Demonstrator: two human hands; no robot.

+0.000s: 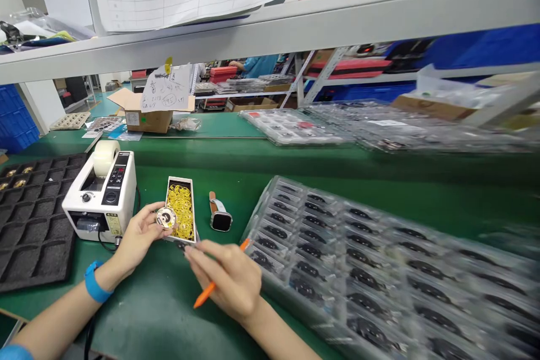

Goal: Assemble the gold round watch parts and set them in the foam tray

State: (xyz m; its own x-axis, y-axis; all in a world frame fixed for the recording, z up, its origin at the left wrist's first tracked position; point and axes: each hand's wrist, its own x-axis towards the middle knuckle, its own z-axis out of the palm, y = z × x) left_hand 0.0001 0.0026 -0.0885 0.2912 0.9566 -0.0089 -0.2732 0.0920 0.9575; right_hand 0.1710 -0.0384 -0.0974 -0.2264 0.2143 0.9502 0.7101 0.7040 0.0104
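My left hand (141, 233) pinches a round, gold-rimmed watch part (166, 217) with a pale face and a dark marking, at the left edge of a small white box (194, 208). Yellow rings (181, 202) fill the box. My right hand (232, 281) is closed, with an orange pen-like stick (205, 295) passing between its fingers. A small dark piece (182, 246) shows at the thumb and fingertip, in front of the box; its kind is too blurred to tell. Behind my right hand lies a smartwatch (221, 220) with a brown and pale strap.
A white tape dispenser (105, 191) stands left of the box, beside a black compartment tray (37, 225) with several gold pieces. A clear plastic tray (337, 259) of dark parts covers the right side. Above runs a grey shelf beam (337, 19); a cardboard box (154, 121) stands behind.
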